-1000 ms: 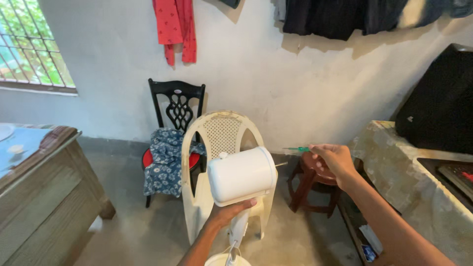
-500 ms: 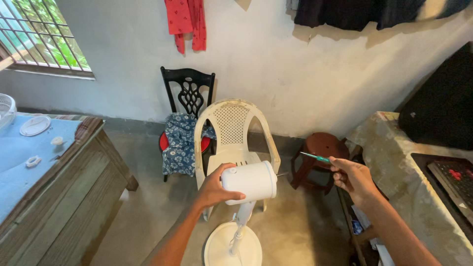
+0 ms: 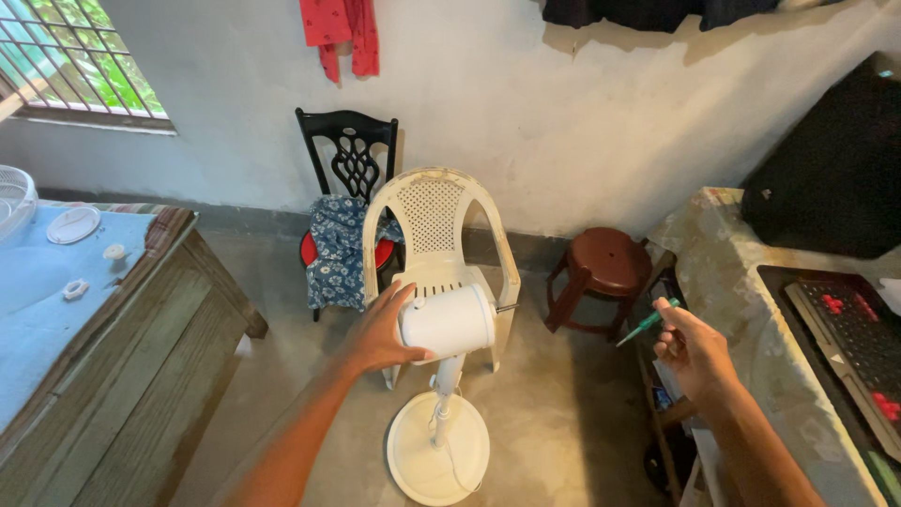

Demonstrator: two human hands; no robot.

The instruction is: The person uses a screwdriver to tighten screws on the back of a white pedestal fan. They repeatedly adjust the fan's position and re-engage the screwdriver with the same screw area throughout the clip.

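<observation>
the left hand (image 3: 380,330) lies flat against the rear of the white cylindrical plastic motor housing (image 3: 449,322) of a pedestal fan, its grip wrapped on that housing to steady it. the right hand (image 3: 693,352) is held well apart to the side, its grip clenched on a thin green-handled screwdriver (image 3: 646,323) whose tip points toward the fan.

the housing sits atop a white upright pole (image 3: 444,394) on a round white base (image 3: 437,459), which stands on the bare concrete floor (image 3: 563,413) just in front of a cream plastic armchair (image 3: 434,235).

progress, as judged: the fan is already stripped. a bare metal shaft (image 3: 508,307) protrudes from the housing; no blade or guard is mounted. a white wire fan guard (image 3: 14,202), a round white cap (image 3: 73,224) and two small white fittings (image 3: 94,270) lie on the blue-covered wooden desk (image 3: 141,319). the screwdriver is not engaged with anything.

count: one fan stand, one screwdriver, one guard seen, one cap, two fittings, one armchair, one black carved wooden chair (image 3: 347,178), one brown round stool (image 3: 601,268).
</observation>
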